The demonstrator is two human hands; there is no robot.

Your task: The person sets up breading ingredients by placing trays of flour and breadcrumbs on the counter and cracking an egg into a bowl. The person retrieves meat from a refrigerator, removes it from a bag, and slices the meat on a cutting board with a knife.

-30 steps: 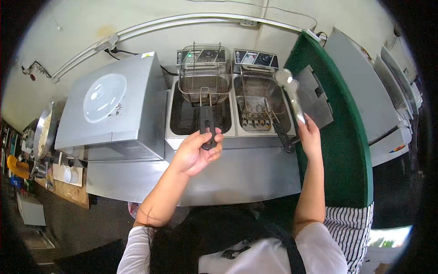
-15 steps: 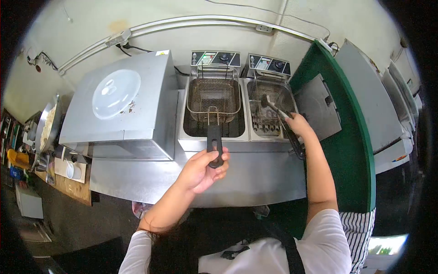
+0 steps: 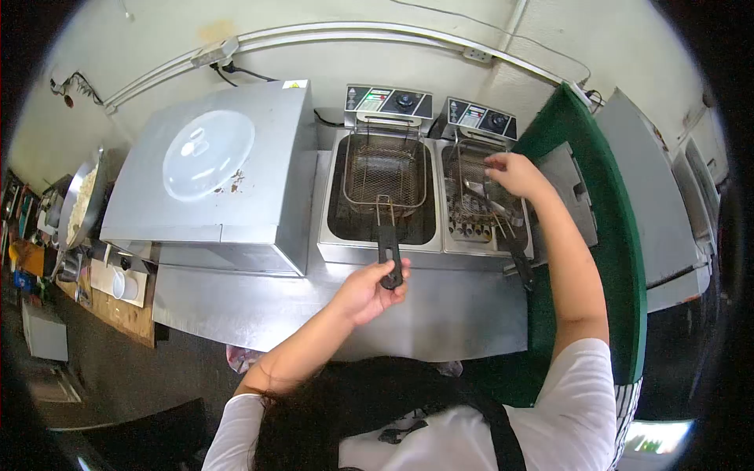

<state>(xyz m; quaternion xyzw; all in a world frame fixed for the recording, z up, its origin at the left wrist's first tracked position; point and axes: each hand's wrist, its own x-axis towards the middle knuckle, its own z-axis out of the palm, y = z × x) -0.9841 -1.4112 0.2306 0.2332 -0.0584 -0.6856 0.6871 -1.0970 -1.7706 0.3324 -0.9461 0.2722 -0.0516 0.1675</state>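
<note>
Above the steel counter (image 3: pixel 236 306), the left hand (image 3: pixel 369 294) is gripping the end of the black handle (image 3: pixel 388 242), apparently keeping clear of heat while steadying the left basket (image 3: pixel 385 173) over the left fryer (image 3: pixel 345 253), and the right hand (image 3: pixel 518 174), now apparently empty with fingers loosely parted, is hovering near the released metal utensil (image 3: pixel 474 187).

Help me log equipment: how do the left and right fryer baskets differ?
The left basket is held by the left grip; the right basket has a free handle. The left handle points toward the person; the right handle slants rightward. A utensil shows at the right basket, none at the left. Both are wire mesh, black-handled.
</note>
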